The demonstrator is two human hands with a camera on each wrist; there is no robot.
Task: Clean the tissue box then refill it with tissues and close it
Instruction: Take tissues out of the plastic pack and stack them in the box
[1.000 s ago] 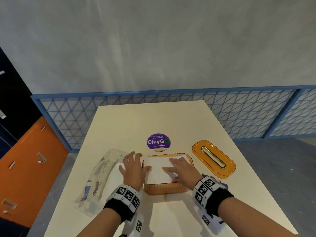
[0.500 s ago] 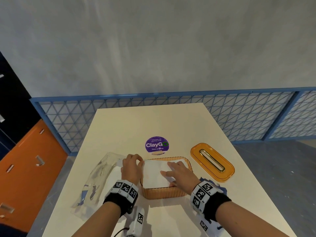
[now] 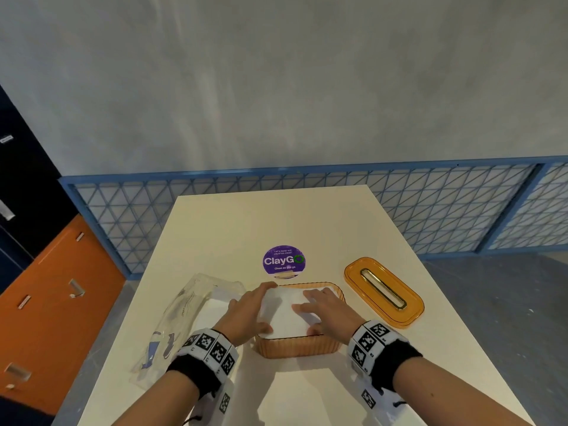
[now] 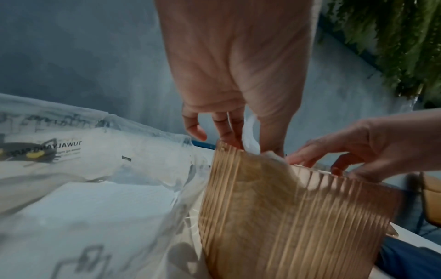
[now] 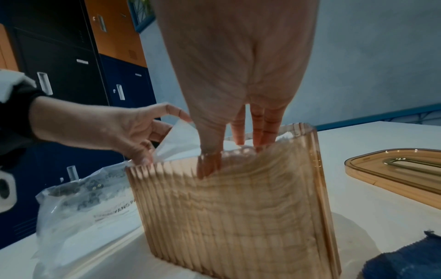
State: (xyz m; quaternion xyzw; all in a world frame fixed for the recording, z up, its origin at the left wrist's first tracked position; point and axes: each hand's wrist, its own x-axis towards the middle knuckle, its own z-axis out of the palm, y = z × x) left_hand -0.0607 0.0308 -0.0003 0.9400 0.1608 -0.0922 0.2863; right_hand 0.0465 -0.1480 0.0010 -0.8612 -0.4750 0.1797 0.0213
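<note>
White tissues [image 3: 285, 315] in the amber tissue box [image 3: 295, 347] are partly hidden by both hands. The right hand [image 3: 327, 312] is laid flat, fingers spread; the left hand [image 3: 246, 315] is curled at the stack's edge, its grip unclear.

Grey plaster wall [image 3: 276, 87] filling 12 o'clock; blue lattice railing [image 3: 445, 207] running along its base. Orange and navy lockers [image 3: 46, 302] standing at 9 o'clock. Cream counter [image 3: 276, 222] sitting over grey floor [image 3: 507, 302].

L hand [image 3: 246, 315], R hand [image 3: 325, 312]: fingers extended
</note>
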